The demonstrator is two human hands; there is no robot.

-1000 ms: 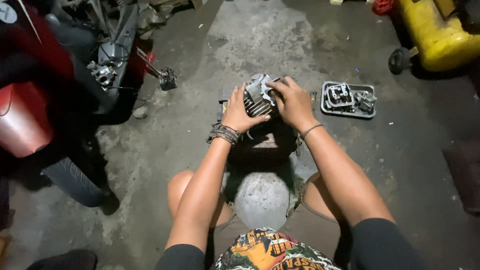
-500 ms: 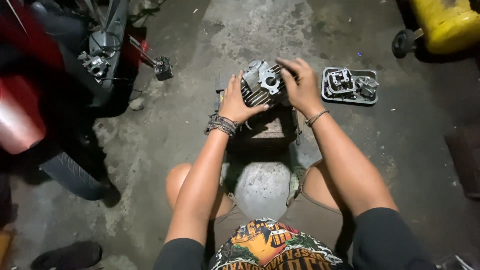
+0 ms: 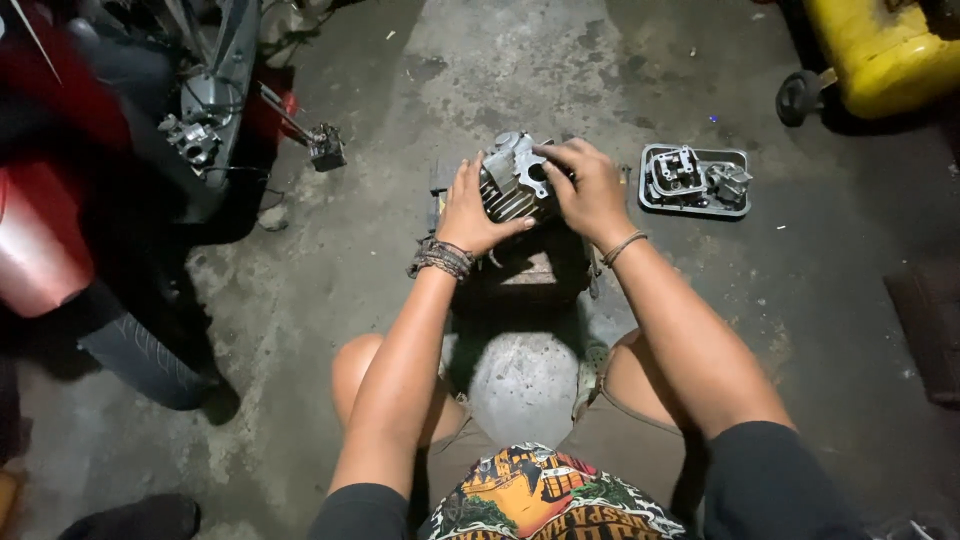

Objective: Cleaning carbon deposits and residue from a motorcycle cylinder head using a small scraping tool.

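The person is squatting over a finned cylinder head, which is sitting on a dark block on the concrete floor, just ahead of the knees; the left hand is gripping its finned left side, thumb lying along the lower edge, while the right hand is clasping the top and right side, fingers curling over the casting; both are grasping it firmly, neither released. The head is looking heavy and sharp-edged; if it is oily, it could be slipping from the fingers and dropping off the block, chipping a fin or hitting a knee; fins could also be pinching or cutting bare skin. A tray of small metal parts is lying just right of the right hand, near enough for an elbow swing to be scattering them; the motorcycle is standing well apart at left.
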